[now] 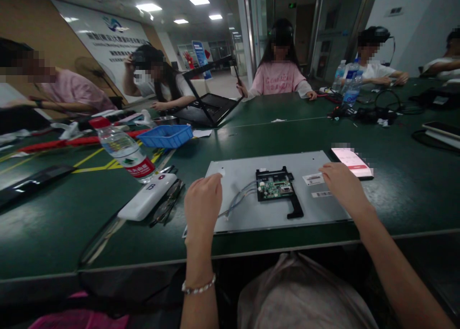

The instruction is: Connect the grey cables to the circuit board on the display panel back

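Your left hand rests curled on the grey panel's near-left corner, gripping nothing; your right hand lies flat on its far-right edge. Between them sits the circuit board. Positioning stage; board work likely follows.

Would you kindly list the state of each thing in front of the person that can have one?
Grey panel: flat on the table, back side up.
Circuit board: exposed, wires attached.
Phone: screen lit.
Water bottle: capped, tilted.
Laptop: open.
Left hand: resting on the panel.
Right hand: resting on the panel.
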`<state>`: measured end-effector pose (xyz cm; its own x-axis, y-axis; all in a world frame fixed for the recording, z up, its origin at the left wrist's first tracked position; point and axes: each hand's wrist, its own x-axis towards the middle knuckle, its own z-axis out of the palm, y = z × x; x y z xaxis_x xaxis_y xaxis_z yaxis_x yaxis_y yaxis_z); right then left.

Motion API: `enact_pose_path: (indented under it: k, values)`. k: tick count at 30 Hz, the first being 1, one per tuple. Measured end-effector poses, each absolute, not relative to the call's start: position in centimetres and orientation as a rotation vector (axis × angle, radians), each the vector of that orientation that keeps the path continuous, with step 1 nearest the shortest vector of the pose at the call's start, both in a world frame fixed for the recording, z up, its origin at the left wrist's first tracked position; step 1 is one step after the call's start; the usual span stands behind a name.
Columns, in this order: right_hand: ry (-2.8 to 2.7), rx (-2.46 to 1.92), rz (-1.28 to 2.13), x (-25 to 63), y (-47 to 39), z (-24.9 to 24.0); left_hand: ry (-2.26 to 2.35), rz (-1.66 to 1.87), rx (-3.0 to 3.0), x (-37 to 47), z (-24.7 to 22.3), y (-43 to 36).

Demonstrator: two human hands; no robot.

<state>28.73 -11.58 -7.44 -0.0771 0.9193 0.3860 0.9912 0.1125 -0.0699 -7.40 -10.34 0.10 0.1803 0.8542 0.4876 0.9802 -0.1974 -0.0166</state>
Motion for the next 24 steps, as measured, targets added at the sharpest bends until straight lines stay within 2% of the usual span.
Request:
enact_pose_path:
  k: [8, 12, 18, 24]
  values:
    - [-2.024, -1.92, -0.225, 29.7, -11.3, -9.0, -1.822, -0.271, -2.396, -8.0, -2.5, -8.4]
    - [-2.032, -1.782, -0.088, 28.7, -11.1, -7.8, -1.786, -0.367, -2.376, -7.7, -1.9, -9.6]
    - [-2.212, -1.577, 0.058, 23.9, -9.5, -3.5, -1.593, -0.73, -2.551, -3.3, -2.5, -12.1]
    - [-2.462, -1.313, 0.203, 18.8, -4.8, -1.9, -1.355, -0.621, -2.774, -0.3, -5.1, -12.8]
